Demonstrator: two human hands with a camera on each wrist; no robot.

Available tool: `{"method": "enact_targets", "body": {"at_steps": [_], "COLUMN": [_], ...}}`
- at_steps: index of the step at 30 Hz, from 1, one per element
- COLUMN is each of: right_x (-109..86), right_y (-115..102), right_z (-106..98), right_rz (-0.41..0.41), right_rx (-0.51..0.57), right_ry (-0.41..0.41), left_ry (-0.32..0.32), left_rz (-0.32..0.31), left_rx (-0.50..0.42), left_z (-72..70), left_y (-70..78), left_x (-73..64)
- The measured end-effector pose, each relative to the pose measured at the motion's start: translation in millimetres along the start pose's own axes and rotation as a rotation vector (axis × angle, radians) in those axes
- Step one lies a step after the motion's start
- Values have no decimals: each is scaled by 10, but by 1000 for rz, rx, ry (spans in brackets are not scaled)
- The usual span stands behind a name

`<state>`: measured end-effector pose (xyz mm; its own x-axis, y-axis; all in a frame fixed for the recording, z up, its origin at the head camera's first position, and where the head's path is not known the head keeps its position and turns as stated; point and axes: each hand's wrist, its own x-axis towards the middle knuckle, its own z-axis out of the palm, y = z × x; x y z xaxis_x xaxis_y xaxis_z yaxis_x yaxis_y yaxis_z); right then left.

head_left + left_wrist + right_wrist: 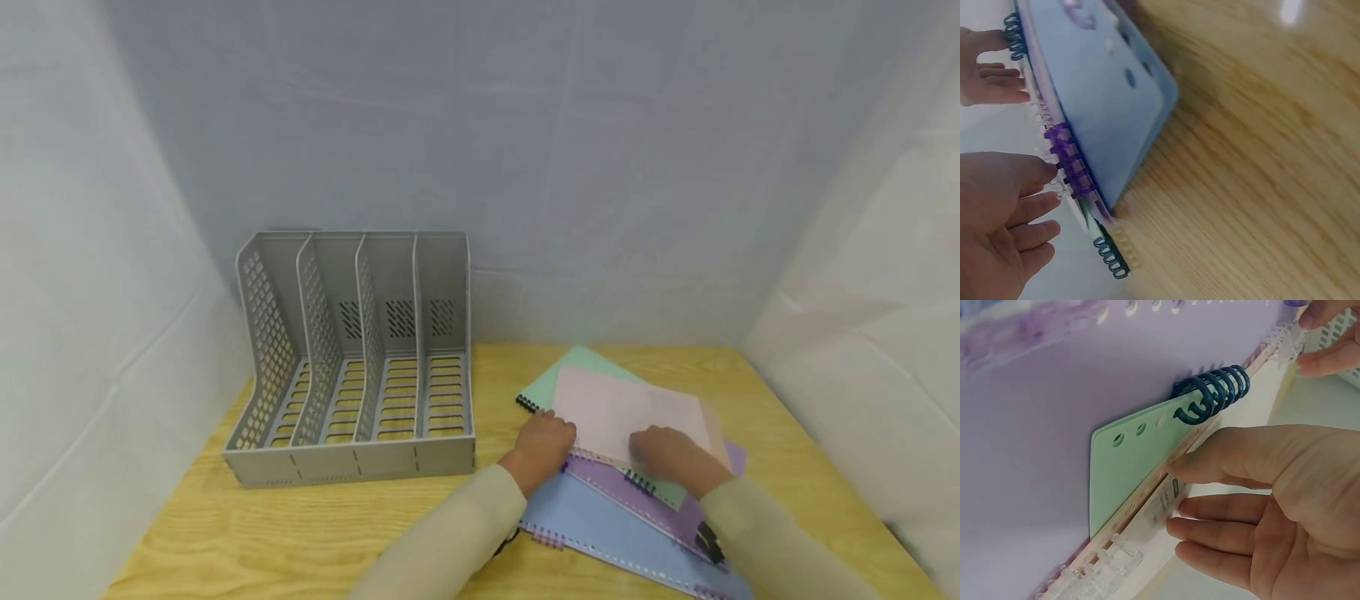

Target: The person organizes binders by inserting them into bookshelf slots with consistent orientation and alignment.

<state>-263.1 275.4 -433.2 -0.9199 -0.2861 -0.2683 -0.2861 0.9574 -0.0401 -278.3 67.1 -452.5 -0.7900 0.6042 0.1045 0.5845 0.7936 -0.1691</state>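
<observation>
Several loose-leaf ring binders overlap in a stack. On top lies a pink one [600, 404] with clear rings [1288, 340]. Beneath it show a green binder [581, 360] with dark teal rings [1213, 394], a purple binder [637, 497] and a blue binder [570, 508]. My left hand [542, 446] pinches the pink binder's ringed edge near its left end, thumb and fingers on either side of the rings. My right hand [671, 457] is at the same edge farther right; its thumb [1204, 459] touches the edge, and loose fingers [1222, 534] rest against the cover.
Left of the stack, a grey file rack [348, 462] stands on the wooden table [300, 533], its upright dividers forming several slots. White sheeting [570, 167] hangs behind the table and along both sides.
</observation>
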Motion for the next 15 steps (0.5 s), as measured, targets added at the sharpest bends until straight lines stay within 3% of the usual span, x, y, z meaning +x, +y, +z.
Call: {"method": "enact_targets", "body": {"at_steps": [5,11,15], "right_x": [-6,-27,-14], "right_y": [-23,-87,-105], "right_z": [13,-29,-22], "right_rz": [4,5,36], "right_rx": [-37,-48,-61], "right_ry": [10,8,-14], "left_ry": [-29,0,-37], "left_rz": [24,43,39], "left_rx": [42,82,88], "left_z": [55,63,59], "left_y": [16,31,49], "left_x": [24,7,17]}}
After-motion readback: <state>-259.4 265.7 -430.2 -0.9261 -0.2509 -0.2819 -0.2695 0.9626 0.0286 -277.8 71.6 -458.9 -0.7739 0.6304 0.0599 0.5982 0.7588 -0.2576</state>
